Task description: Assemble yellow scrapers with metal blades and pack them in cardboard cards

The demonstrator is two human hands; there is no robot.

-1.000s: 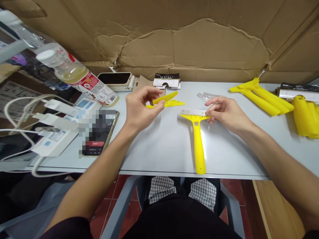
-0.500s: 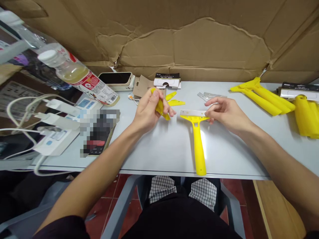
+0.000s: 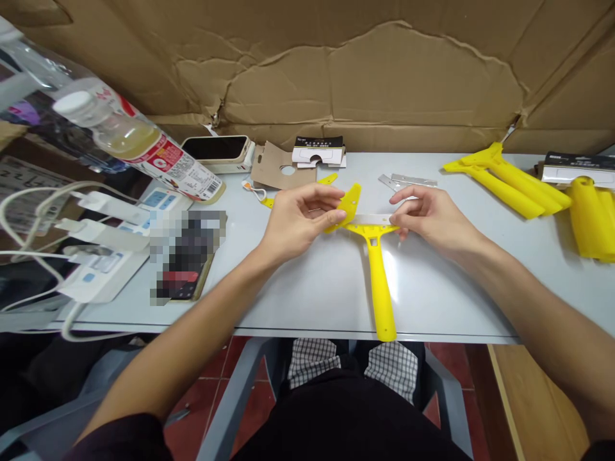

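My left hand (image 3: 298, 221) pinches a flat yellow plastic cover plate (image 3: 352, 203) with small holes, tilted over the left end of a scraper. The yellow scraper (image 3: 382, 288) lies on the table with its handle towards me, and a metal blade (image 3: 369, 219) rests along its wide head. At the right end of that head, my right hand (image 3: 435, 221) grips the scraper and blade between thumb and fingers. Behind this hand lie loose metal blades (image 3: 413, 181). Another yellow plate (image 3: 328, 179) is partly hidden behind my left hand.
Yellow scraper handles (image 3: 514, 182) lie at the right, near more yellow pieces (image 3: 593, 221) and a black-and-white box (image 3: 579, 168). A similar box (image 3: 318, 152) and cardboard (image 3: 276, 165) stand at the back. Left are a phone (image 3: 187, 262), a bottle (image 3: 158, 153) and a power strip (image 3: 108, 269).
My left hand has moved right with the yellow cover plate and turned it, bringing it over the left end of the scraper's head. My right hand stays at the right end.
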